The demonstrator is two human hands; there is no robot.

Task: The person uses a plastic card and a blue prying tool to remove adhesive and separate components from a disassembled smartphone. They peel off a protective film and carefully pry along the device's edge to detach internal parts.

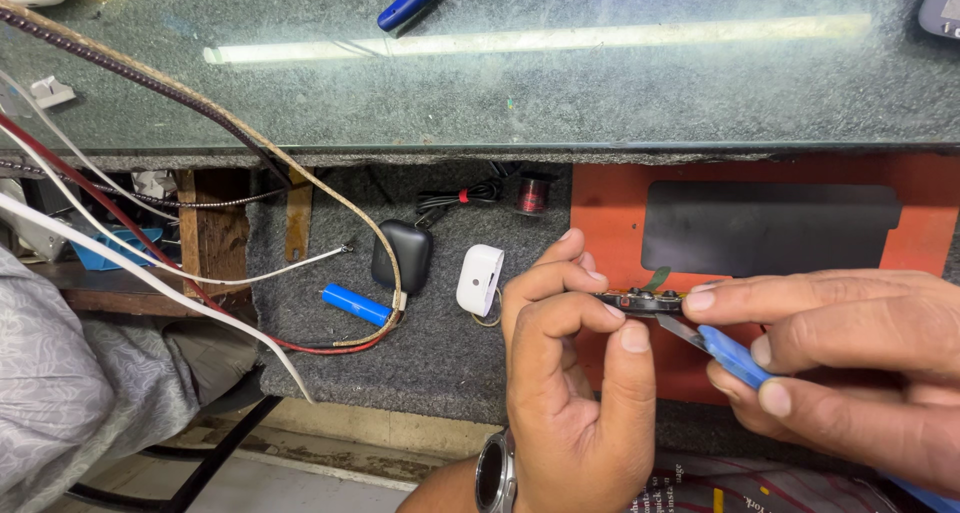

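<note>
Head view, items logged against the orange mat (pixel 610 208): my left hand (pixel 575 373) pinches a small circuit board (pixel 640 300) over the mat's left part; my right hand (pixel 850 358) grips a blue-handled tool (pixel 725 351), its blade touching the board. Left of the mat: white case (pixel 480 279), black case (pixel 402 256), blue battery (pixel 356 305).

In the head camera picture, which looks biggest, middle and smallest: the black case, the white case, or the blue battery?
Largest to smallest:
1. Black case
2. White case, only a little smaller than the black one, so that is a close call
3. Blue battery, clearly the thinnest

All three lie on the grey mat, about equally far away.
</note>
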